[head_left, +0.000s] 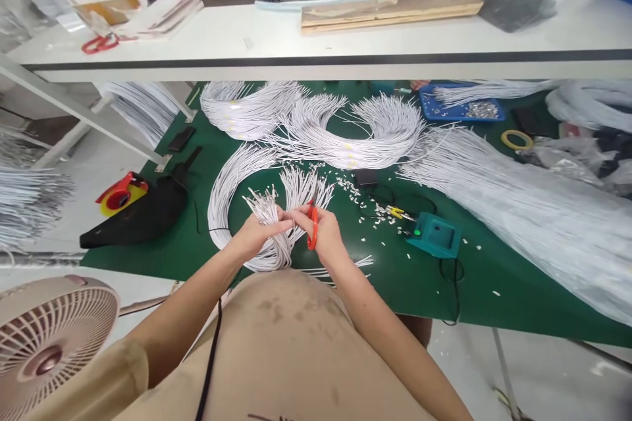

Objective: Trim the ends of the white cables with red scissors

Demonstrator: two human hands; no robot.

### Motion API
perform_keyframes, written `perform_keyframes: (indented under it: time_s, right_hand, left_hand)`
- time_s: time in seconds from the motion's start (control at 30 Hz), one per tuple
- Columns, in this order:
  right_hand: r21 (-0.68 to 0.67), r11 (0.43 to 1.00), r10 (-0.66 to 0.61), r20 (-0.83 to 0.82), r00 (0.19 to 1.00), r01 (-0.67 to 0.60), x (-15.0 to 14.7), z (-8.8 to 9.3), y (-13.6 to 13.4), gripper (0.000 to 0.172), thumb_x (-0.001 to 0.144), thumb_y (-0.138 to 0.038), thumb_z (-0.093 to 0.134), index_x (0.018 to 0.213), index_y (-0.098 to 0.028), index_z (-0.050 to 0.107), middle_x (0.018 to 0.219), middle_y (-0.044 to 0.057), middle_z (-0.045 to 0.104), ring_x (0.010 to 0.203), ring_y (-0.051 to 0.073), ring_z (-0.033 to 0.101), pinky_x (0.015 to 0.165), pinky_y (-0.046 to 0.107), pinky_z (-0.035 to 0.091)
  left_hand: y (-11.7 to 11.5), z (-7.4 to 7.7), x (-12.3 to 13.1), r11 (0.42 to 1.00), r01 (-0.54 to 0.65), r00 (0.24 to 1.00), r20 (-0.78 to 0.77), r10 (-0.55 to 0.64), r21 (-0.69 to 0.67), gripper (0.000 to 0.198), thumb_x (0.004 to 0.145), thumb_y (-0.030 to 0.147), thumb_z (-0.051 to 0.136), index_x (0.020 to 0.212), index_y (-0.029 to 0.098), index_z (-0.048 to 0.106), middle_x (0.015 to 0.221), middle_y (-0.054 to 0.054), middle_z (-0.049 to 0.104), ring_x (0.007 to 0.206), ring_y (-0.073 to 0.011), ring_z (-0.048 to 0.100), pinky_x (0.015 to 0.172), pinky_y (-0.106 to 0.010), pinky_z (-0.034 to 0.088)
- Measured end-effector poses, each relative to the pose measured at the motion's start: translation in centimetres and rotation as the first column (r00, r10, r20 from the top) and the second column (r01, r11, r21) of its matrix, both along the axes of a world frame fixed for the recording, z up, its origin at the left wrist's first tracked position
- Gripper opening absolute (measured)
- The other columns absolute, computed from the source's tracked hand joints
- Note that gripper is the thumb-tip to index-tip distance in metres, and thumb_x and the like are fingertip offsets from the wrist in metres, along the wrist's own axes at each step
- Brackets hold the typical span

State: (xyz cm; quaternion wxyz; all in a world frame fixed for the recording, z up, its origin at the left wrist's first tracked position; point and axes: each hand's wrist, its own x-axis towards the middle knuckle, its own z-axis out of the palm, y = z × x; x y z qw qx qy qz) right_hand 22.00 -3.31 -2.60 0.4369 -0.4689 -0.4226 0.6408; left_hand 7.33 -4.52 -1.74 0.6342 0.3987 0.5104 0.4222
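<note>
My left hand (257, 233) is closed around a bundle of white wires (269, 210) whose metal-tipped ends fan out above the fist. My right hand (323, 233) sits right beside it, fingers closed on small orange-handled snips (313, 223), with the fingertips touching the wires near the left hand. The bundle loops down below both hands onto the green mat (395, 276). More white wire ends (306, 187) spread out just behind the hands.
Several white wire bundles (316, 122) lie across the mat, with a big sheaf (533, 210) at right. A teal box (434, 235), yellow-handled cutters (397, 212), a blue tray (461, 105), a tape roll (517, 139), a black pouch (143, 214) and a fan (49, 342) are around. A white shelf (316, 46) overhangs the back.
</note>
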Motion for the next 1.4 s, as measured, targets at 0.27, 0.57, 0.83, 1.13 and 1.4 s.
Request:
perform_keyframes:
  time_s: [0.27, 0.57, 0.83, 1.13, 1.4]
  right_hand:
    - [-0.018, 0.994, 0.108, -0.004, 0.994, -0.108, 0.3, 1.4, 0.0, 0.024, 0.066, -0.039, 0.061, 0.069, -0.016, 0.065, 0.058, 0.0, 0.059, 0.055, 0.011, 0.052, 0.06, 0.024, 0.044]
    - [0.12, 0.991, 0.02, 0.286, 0.958, -0.056, 1.4, 0.1, -0.5, 0.022, 0.07, -0.037, 0.057, 0.074, -0.016, 0.064, 0.066, 0.001, 0.062, 0.062, 0.013, 0.054, 0.061, 0.024, 0.042]
    - [0.114, 0.926, 0.102, 0.843, 0.529, -0.36, 3.5, -0.9, -0.7, 0.024, 0.075, -0.042, 0.054, 0.074, -0.019, 0.062, 0.079, 0.004, 0.061, 0.067, 0.014, 0.053, 0.055, 0.023, 0.031]
    - [0.106, 0.863, 0.071, 0.943, 0.326, -0.493, 3.5, 0.0, -0.8, 0.028, 0.082, -0.039, 0.045, 0.071, -0.02, 0.062, 0.077, 0.006, 0.062, 0.07, 0.017, 0.055, 0.057, 0.027, 0.028]
    - [0.061, 0.846, 0.081, 0.967, 0.242, -0.529, 3.7, 0.6, -1.2, 0.031, 0.083, -0.042, 0.044, 0.072, -0.019, 0.062, 0.077, 0.006, 0.061, 0.07, 0.017, 0.056, 0.058, 0.028, 0.028]
  left_hand:
    - [-0.4, 0.8, 0.6, 0.998, 0.066, 0.997, 0.04, -0.066, 0.014, 0.026, 0.059, 0.028, 0.072, 0.068, 0.016, 0.051, 0.064, 0.001, 0.058, 0.066, -0.0158, 0.056, 0.068, -0.03, 0.04]
    - [-0.7, 0.7, 1.1, 0.996, -0.049, 0.985, -0.162, 0.06, 0.071, 0.027, 0.058, 0.032, 0.072, 0.071, 0.015, 0.056, 0.07, -0.002, 0.059, 0.069, -0.0161, 0.055, 0.071, -0.03, 0.042]
    - [-0.9, 1.1, 1.8, 0.995, -0.053, 0.962, -0.262, 0.074, 0.088, 0.022, 0.062, 0.035, 0.068, 0.067, 0.016, 0.057, 0.07, -0.002, 0.061, 0.069, -0.017, 0.056, 0.069, -0.03, 0.041]
    - [-0.7, 0.6, 1.6, 0.991, 0.018, 0.903, -0.428, 0.041, 0.133, 0.019, 0.062, 0.034, 0.067, 0.067, 0.017, 0.06, 0.07, -0.003, 0.062, 0.068, -0.018, 0.054, 0.068, -0.03, 0.041]
    - [-0.8, 0.4, 1.4, 0.982, 0.072, 0.872, -0.49, 0.022, 0.172, 0.022, 0.062, 0.034, 0.068, 0.07, 0.016, 0.06, 0.069, -0.002, 0.061, 0.068, -0.0171, 0.054, 0.069, -0.029, 0.041]
